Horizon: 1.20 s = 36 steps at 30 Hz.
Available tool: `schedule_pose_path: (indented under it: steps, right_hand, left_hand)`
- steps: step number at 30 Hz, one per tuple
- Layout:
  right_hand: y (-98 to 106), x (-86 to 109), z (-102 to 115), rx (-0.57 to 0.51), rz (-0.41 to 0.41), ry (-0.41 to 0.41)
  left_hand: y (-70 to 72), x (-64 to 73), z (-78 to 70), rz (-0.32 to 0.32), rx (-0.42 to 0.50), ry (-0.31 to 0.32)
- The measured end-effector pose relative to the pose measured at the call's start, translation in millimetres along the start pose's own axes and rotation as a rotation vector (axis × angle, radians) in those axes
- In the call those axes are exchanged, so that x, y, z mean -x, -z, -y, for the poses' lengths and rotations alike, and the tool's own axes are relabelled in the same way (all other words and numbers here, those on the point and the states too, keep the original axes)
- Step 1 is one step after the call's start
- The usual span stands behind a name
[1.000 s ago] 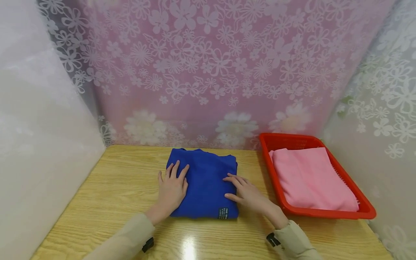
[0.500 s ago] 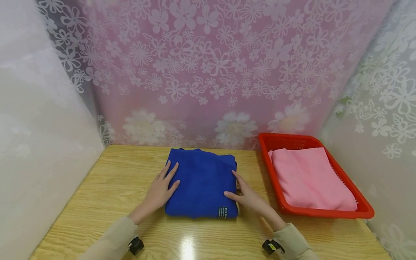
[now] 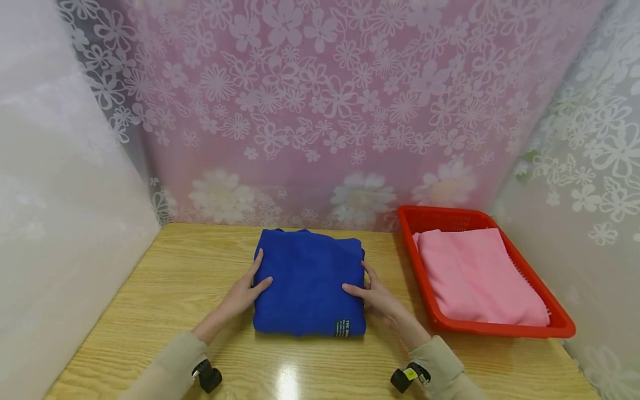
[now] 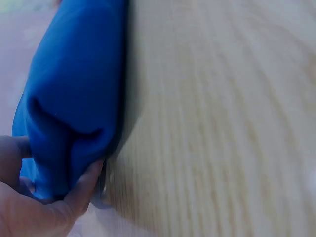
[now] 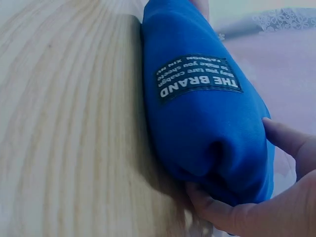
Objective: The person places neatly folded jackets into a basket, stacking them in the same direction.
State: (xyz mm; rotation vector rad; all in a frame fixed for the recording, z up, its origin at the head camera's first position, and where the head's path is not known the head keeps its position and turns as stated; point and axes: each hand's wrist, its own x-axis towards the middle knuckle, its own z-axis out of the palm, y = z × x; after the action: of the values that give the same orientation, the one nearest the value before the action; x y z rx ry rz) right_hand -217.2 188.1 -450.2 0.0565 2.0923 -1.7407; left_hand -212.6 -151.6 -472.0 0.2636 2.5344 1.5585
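A folded blue garment (image 3: 310,283) lies flat on the wooden table, with a dark label (image 3: 342,328) at its near right corner. The label's white print reads "THE BRAND" in the right wrist view. My left hand (image 3: 243,291) grips the left side, thumb on top and fingers at the lower edge. On the opposite side my right hand (image 3: 380,300) holds the garment the same way. In the left wrist view, fingers (image 4: 86,190) reach beneath the folded layers. Fingers (image 5: 210,207) tuck under the edge in the right wrist view too.
A red plastic basket (image 3: 420,266) stands at the right of the table (image 3: 190,261), holding a folded pink cloth item (image 3: 482,278). A pink floral curtain (image 3: 320,111) hangs behind, and pale sheets enclose the left and right sides.
My left hand has slid from the garment's top out to its left edge. My right hand has shifted onto the right edge, its fingers going down the side. The garment stays in place.
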Motion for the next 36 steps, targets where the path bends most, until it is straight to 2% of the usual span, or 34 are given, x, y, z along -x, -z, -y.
schedule_pose_path:
  steps: [4, 6, 12, 17, 21, 29, 36]
  right_hand:
    - [-3, 0.7, -1, -0.021, -0.016, 0.029]
    - [-5, 0.6, -1, -0.058, -0.017, 0.054]
    - [-7, 3.5, 1, -0.179, -0.033, 0.130]
    - [-1, 11.9, 11, -0.211, -0.049, 0.161]
    - [7, 20.7, 24, -0.205, -0.065, 0.176]
    - [27, 37.6, 40, -0.209, -0.089, 0.186]
    - [48, 49.8, 51, -0.197, -0.103, 0.249]
  left_hand:
    - [5.0, -1.9, 7.8, 0.068, 0.239, 0.012]
    - [7.4, -2.2, 11.0, 0.078, 0.318, 0.024]
    - [12.0, -2.0, 10.2, 0.073, 0.433, 0.043]
    - [15.1, 0.5, 1.4, 0.085, 0.524, 0.071]
    - [17.2, 2.2, -11.1, 0.091, 0.569, 0.051]
    - [10.1, 1.8, -44.0, 0.050, 0.597, 0.024]
    - [2.3, -6.6, -70.5, 0.040, 0.614, -0.019]
